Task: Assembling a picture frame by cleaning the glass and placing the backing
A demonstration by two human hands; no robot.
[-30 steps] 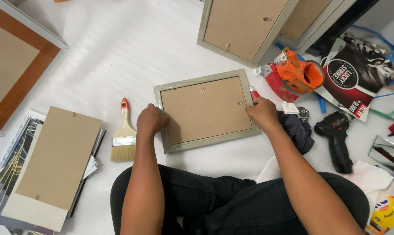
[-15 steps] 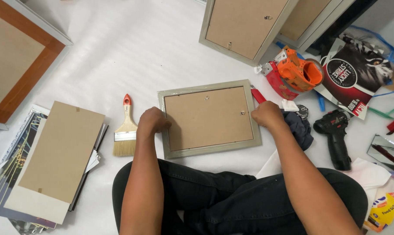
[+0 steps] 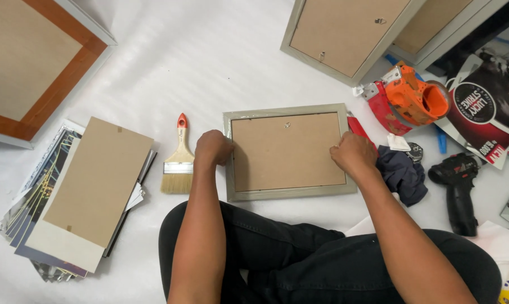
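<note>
The grey picture frame (image 3: pixel 288 152) lies face down on the white sheet (image 3: pixel 209 62), right between your two hands. Your left hand (image 3: pixel 212 149) is curled in a loose fist and presses on the frame's left edge. Your right hand (image 3: pixel 353 153) rests on the right edge with its fingers (image 3: pixel 340 151) bent down on the brown back board. Neither hand lifts it. One paintbrush (image 3: pixel 178 157) lies just beside your left hand. One black drill (image 3: pixel 460 188) lies off to your right.
</note>
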